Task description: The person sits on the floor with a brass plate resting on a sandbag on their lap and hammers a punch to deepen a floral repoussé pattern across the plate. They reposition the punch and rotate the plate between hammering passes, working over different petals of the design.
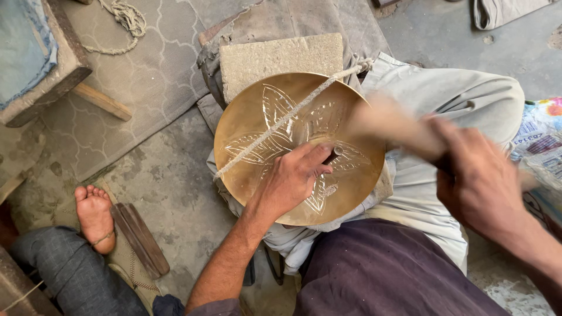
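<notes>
A round brass plate (252, 126) lies tilted on the person's lap, on top of pale cloth (468, 99). The plate shines gold. A flower with long leaves is cut into it. The top edge of the plate leans on a flat stone block (281, 58) just behind it.

The left hand (291, 178) rests on the plate, near the middle. Its fingers are curled close around a small dark punch (334, 153). The tip of the punch touches the metal by one of the leaves.

The right hand (477, 175) is up on the right side, above the knee. It is shut around the handle of a mallet (389, 126). The mallet is a pale blur over the right edge of the plate, so I cannot tell its shape well.

A thin cord (287, 117) runs slanted across the plate, from the lower left edge up to the top right, past the block. It lies on the flower.

Low on the left, a bare foot (93, 213) of another person rests on the ground. It has a thin band at the ankle, and the leg is in blue-grey cloth. Just beside the foot lies a dark flat piece of wood (140, 237).

At the top left is a wooden bench (61, 76) with blue cloth on it. A grey mat (152, 76) with a curvy pattern lies under it, and a bit of rope (126, 17) sits on the mat. At the far right edge is some bright printed paper (541, 140).
</notes>
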